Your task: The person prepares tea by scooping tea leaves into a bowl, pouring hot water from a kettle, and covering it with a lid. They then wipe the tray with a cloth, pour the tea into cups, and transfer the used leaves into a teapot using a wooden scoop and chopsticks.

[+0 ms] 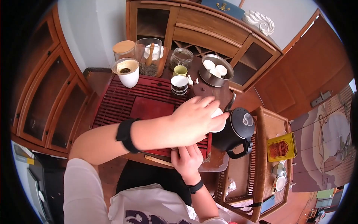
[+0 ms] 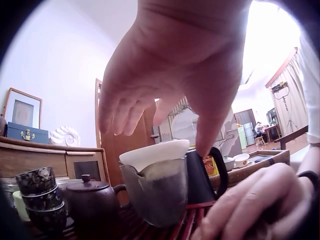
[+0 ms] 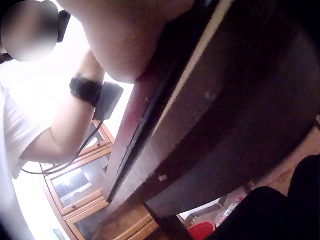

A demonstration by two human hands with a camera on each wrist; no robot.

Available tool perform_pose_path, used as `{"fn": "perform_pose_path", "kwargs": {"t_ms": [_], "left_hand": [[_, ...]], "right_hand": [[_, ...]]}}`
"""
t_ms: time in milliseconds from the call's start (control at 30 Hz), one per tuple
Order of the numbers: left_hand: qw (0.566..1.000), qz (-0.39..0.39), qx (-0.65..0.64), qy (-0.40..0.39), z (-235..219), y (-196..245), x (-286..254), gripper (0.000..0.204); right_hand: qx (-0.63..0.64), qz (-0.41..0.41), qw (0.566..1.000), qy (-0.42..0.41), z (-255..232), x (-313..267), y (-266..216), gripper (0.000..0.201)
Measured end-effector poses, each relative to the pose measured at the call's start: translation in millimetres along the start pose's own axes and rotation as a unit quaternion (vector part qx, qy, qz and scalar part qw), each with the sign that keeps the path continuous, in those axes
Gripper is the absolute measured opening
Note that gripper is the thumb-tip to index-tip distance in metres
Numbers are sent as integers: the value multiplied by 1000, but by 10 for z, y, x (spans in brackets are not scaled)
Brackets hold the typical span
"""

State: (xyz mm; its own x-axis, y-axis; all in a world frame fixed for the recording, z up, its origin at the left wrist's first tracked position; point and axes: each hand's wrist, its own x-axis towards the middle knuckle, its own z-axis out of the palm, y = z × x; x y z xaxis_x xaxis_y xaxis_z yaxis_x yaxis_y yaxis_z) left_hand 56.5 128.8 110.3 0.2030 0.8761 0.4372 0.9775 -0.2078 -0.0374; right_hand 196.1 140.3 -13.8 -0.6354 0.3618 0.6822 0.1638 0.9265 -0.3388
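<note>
My left hand (image 1: 194, 117) reaches across to the right over a glass pitcher (image 2: 156, 197) topped by a white rimmed piece (image 2: 162, 151). In the left wrist view, the fingers and thumb of that hand spread above the white rim, the thumb tip close over its right side. My right hand (image 1: 187, 161) rests at the front edge of the slatted red tea tray (image 1: 112, 99), its fingers loosely bent. Right of the pitcher stands a black electric kettle (image 1: 243, 125). A dark brown teapot (image 2: 92, 200) sits beside stacked black patterned cups (image 2: 41, 195).
A white vessel (image 1: 129, 78) with leaves in its top stands on the tray's far left. Behind are a glass jar (image 1: 181, 58), a green cup (image 1: 180, 71) and a metal bowl (image 1: 227, 78) with white cups. A wicker cart (image 1: 261, 194) holds a yellow tin (image 1: 281, 146).
</note>
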Motion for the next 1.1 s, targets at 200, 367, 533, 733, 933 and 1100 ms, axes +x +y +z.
{"fn": "perform_pose_path", "kwargs": {"t_ms": [200,367,533,733,933,1100], "left_hand": [[988,-44,-76,-124,-283,2,-715,41],[988,-82,-98,-82,-310,-83,-1016,44],[993,-73,-66,-65,-169,-263,-1143,34],[980,-185,-62,29,-21,-926,-1161,28],[945,-296,-126,59,296,-1317,-1064,47],[943,-315,-105,11,182,-1328,-1007,51]], "right_hand": [[76,67,993,-61,-122,162,-89,30],[116,108,983,-98,-110,371,-154,33],[148,80,974,-153,-51,774,-414,24],[153,-21,984,-94,617,1349,-399,24],[49,-27,992,-115,1258,1669,-122,37],[31,78,974,-212,971,1772,-231,27]]}}
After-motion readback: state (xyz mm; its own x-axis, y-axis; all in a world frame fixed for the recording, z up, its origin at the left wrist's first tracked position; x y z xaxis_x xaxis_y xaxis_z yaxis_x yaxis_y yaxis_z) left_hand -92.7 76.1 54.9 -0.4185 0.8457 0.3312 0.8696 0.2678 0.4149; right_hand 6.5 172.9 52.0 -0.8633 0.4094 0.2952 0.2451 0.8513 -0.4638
